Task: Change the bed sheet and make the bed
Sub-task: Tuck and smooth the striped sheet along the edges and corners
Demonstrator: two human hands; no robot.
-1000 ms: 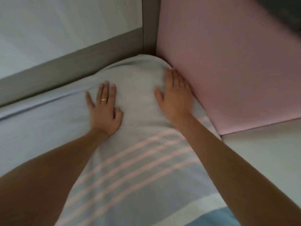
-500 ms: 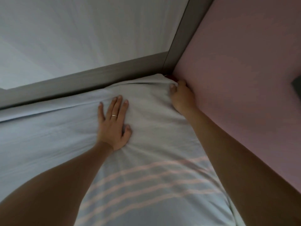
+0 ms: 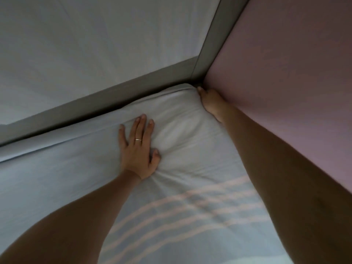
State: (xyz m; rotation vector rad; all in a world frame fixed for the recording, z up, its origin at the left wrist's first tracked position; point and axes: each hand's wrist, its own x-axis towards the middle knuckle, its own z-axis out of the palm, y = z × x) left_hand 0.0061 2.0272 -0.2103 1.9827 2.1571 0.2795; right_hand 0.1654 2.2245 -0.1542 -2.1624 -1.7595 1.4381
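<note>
A pale blue bed sheet [image 3: 66, 168] with pink stripes near me covers the mattress up to its far corner. My left hand [image 3: 138, 147], a ring on one finger, lies flat with spread fingers and presses the sheet down; creases fan out from it. My right hand [image 3: 209, 101] is wedged at the mattress corner between the sheet and the pink headboard [image 3: 295, 92]. Its fingers go down into the gap and are hidden.
A grey bed frame rail [image 3: 95, 103] runs along the far side of the mattress and meets a grey post [image 3: 211, 44] at the corner. Behind the rail is a white wall [image 3: 95, 44].
My right hand has slid from the top of the sheet into the gap at the corner by the headboard. My left hand stays pressed on the sheet. The view has moved closer.
</note>
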